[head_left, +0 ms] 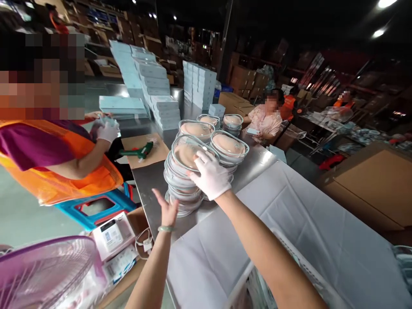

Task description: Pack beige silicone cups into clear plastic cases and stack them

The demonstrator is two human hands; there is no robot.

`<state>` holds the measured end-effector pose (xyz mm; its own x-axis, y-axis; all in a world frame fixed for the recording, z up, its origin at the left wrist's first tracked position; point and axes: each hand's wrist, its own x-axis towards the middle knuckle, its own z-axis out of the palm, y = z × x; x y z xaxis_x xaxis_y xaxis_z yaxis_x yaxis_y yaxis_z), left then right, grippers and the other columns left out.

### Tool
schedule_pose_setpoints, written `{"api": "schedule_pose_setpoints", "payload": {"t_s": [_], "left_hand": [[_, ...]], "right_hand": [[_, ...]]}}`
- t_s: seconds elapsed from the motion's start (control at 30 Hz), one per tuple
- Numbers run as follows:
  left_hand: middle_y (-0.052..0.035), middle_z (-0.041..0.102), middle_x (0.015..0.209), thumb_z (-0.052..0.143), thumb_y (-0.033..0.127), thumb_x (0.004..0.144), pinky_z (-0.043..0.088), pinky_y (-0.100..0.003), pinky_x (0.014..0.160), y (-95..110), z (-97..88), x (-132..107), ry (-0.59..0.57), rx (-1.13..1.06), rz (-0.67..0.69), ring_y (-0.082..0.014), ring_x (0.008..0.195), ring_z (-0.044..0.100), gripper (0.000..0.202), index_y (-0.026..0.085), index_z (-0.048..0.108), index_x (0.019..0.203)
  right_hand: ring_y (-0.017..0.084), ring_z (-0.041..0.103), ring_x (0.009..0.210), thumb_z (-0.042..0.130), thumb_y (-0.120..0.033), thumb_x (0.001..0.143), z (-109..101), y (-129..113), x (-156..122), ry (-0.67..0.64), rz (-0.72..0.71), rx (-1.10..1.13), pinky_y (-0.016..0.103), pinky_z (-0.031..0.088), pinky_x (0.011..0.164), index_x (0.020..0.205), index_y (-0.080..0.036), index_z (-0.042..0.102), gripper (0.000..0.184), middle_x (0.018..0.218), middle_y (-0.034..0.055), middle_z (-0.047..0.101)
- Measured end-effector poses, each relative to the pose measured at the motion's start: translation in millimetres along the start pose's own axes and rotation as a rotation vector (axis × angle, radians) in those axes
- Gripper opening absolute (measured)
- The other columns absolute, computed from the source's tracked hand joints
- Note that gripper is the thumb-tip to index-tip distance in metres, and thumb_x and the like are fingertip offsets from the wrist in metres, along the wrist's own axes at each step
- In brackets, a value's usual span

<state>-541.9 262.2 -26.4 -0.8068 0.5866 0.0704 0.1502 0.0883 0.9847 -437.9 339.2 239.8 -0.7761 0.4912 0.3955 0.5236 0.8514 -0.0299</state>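
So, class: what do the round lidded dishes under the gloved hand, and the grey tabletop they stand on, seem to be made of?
Round lidded dishes: probably clear glass with pale plastic-looking lids; see-through rims glint. Grey tabletop: likely brushed stainless steel, with a dull metallic sheen. The right hand, in a thin white glove, rests on the top lid.

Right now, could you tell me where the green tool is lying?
The green tool lies on a cardboard sheet on the metal table, left of the stacked plates under the gloved right hand.

Five stacks of round clear packs [185, 171], one green tool [139, 151].
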Motion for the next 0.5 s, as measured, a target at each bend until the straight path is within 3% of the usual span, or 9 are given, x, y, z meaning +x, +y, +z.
{"api": "schedule_pose_setpoints", "payload": {"t_s": [0.07, 0.13, 0.2, 0.33, 0.5], "left_hand": [[-0.0266, -0.004, 0.174, 0.077, 0.076, 0.066, 0.015, -0.072, 0.124, 6, 8.9, -4, -0.054, 0.150, 0.072, -0.0480, 0.160, -0.002, 0.145, 0.013, -0.008, 0.165], [-0.0311, 0.000, 0.172, 0.089, 0.064, 0.057, 0.018, -0.085, 0.115, 3, 17.3, -6, -0.066, 0.279, 0.023, -0.0550, 0.157, 0.000, 0.150, 0.014, -0.003, 0.165], [-0.0332, 0.007, 0.171, 0.091, 0.056, 0.058, 0.018, -0.080, 0.119, -7, 22.8, -2, -0.056, 0.312, 0.006, -0.0522, 0.158, 0.007, 0.147, 0.011, 0.000, 0.164], [-0.0266, 0.029, 0.168, 0.091, 0.051, 0.060, 0.017, -0.056, 0.130, -27, 26.5, 24, -0.069, 0.273, 0.148, -0.0412, 0.158, 0.024, 0.136, 0.011, 0.011, 0.163], [-0.0287, 0.027, 0.168, 0.089, 0.052, 0.066, 0.028, -0.054, 0.127, -31, 31.2, 51, -0.106, 0.256, 0.120, -0.0446, 0.154, 0.031, 0.136, 0.005, 0.005, 0.163]], "right_hand": [[0.028, 0.046, 0.135, 0.059, -0.047, 0.100, -2, 0, 11, -0.043, 0.028, -0.020, 0.043, 0.052, 0.106, 0.135, -0.009, 0.060, 0.052, 0.148, 0.0099, 0.056], [0.028, 0.048, 0.131, 0.057, -0.048, 0.101, -6, 0, 20, -0.073, 0.044, -0.045, 0.042, 0.054, 0.103, 0.133, -0.009, 0.061, 0.051, 0.142, 0.0097, 0.059], [0.028, 0.052, 0.127, 0.055, -0.050, 0.101, -11, 0, 25, -0.115, 0.059, -0.092, 0.042, 0.058, 0.093, 0.130, -0.010, 0.061, 0.050, 0.138, 0.0092, 0.060], [0.029, 0.056, 0.122, 0.056, -0.050, 0.101, -23, -4, 32, -0.166, 0.057, -0.163, 0.044, 0.060, 0.085, 0.128, -0.010, 0.061, 0.048, 0.137, 0.0080, 0.060], [0.031, 0.058, 0.118, 0.062, -0.047, 0.098, -15, -15, 50, -0.183, 0.068, -0.129, 0.047, 0.059, 0.085, 0.128, -0.006, 0.060, 0.051, 0.132, 0.0122, 0.061]]}}
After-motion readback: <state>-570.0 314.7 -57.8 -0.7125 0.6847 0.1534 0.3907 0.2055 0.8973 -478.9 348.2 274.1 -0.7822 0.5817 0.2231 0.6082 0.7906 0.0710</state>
